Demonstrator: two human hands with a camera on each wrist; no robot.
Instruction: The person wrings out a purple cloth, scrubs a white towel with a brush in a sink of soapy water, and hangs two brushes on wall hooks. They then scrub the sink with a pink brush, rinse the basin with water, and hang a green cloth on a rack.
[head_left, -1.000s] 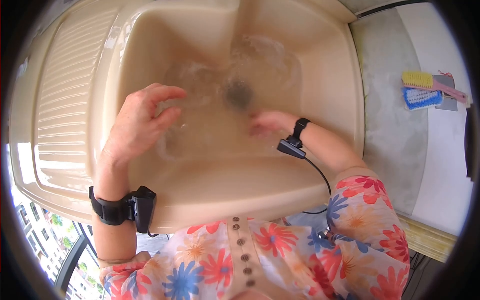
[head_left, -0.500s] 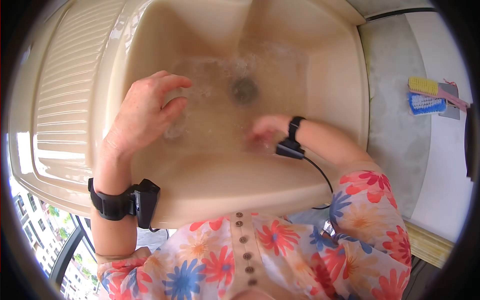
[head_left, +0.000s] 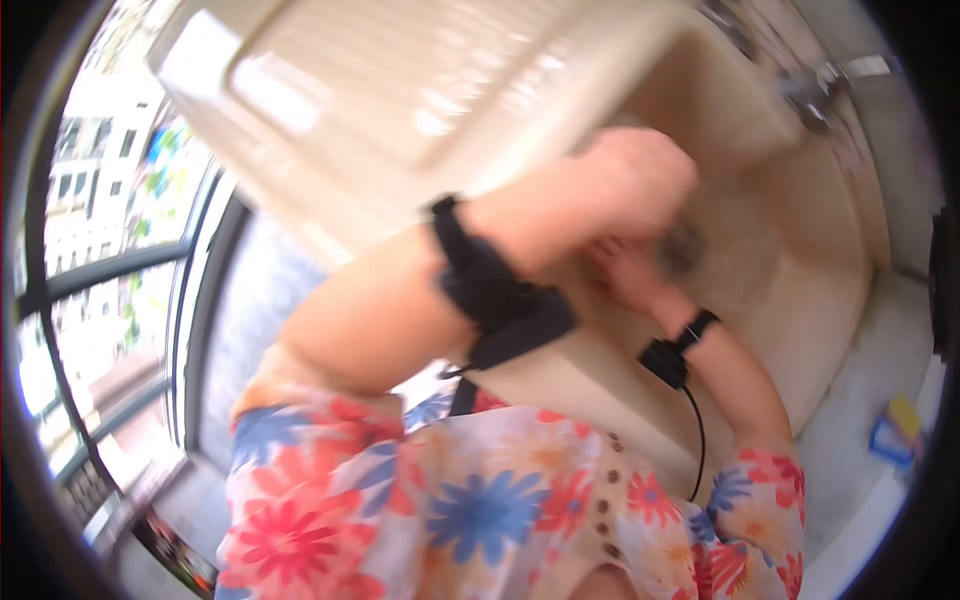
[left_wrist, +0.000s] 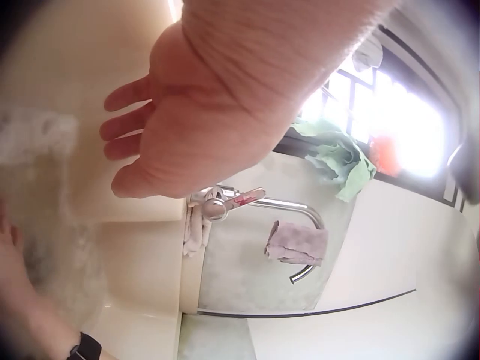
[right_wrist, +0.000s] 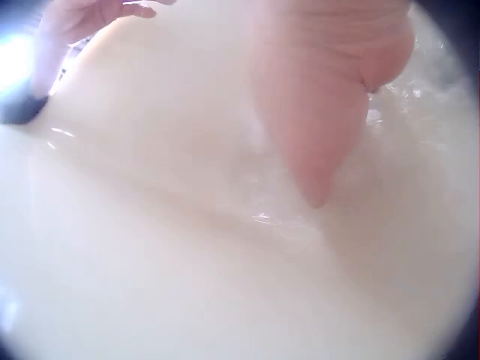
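Observation:
My left hand (head_left: 640, 180) is raised over the near left edge of the beige sink (head_left: 825, 235), with its fingers relaxed and nothing between them in the left wrist view. Lower in the basin, my right hand (head_left: 628, 275) reaches into shallow, murky water beside the dark drain (head_left: 683, 248). From the right wrist view, part of that hand (right_wrist: 322, 112) dips under the water, which hides its fingertips. No object shows in it.
A ribbed drainboard (head_left: 370, 90) extends left of the basin. Behind the sink rises a faucet with a curved spout (left_wrist: 289, 205), a pinkish cloth (left_wrist: 298, 244) draped over it. A yellow and blue brush pair (head_left: 897, 432) lies on the right ledge. Windows (head_left: 120, 230) stand at left.
The head view has swung left, blurring the scene and bringing more window into sight. My left hand has lifted across in front of the right, which stays down in the basin.

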